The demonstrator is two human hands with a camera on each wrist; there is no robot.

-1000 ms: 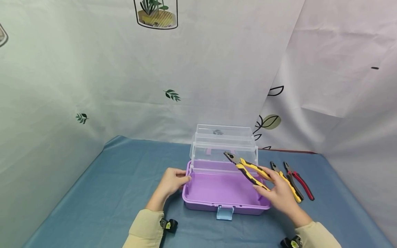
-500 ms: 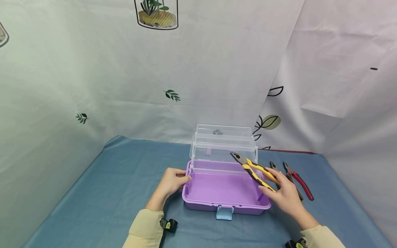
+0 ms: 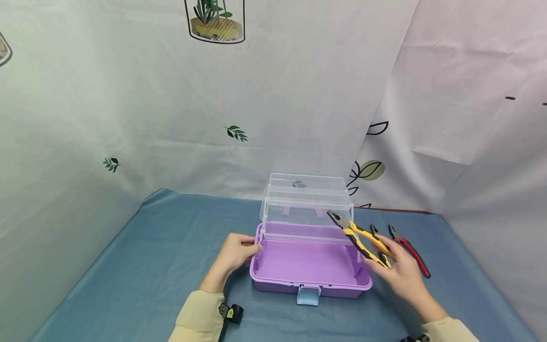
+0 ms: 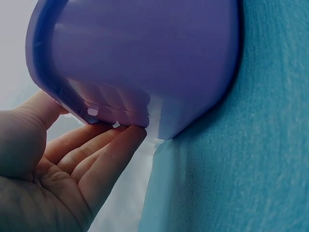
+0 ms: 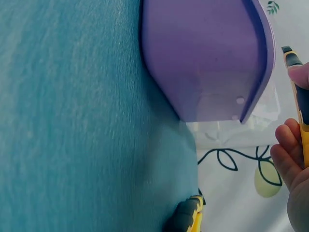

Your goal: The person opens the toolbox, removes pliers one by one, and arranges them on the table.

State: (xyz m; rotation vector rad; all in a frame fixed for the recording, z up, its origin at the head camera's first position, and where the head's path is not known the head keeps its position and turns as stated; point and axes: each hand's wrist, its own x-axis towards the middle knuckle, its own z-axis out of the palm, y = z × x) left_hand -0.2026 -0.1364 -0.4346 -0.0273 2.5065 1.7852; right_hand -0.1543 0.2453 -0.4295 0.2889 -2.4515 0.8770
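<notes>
A purple toolbox (image 3: 309,261) stands with its clear lid (image 3: 305,194) raised and its light-blue latch (image 3: 308,295) hanging at the front. My left hand (image 3: 235,251) grips its left rim; in the left wrist view, the thumb is over the rim and the fingers (image 4: 106,145) touch the outer wall. Above the box's right side, my right hand (image 3: 401,273) holds yellow-and-black pliers (image 3: 352,236) by the spread handles, the metal nose pointing up and left. In the right wrist view, only part of a handle (image 5: 303,104) shows beside the thumb.
Red-handled pliers (image 3: 414,256) lie on the blue cloth (image 3: 183,237) at the right. Between them and the box is a second yellow-and-black pair (image 3: 374,229), mostly hidden behind my right hand. A patterned white sheet (image 3: 299,95) hangs behind and around the table.
My right hand has moved right with the pliers, from over the box's middle toward its right edge, covering more of the second yellow pair. The left hand stays at the rim.
</notes>
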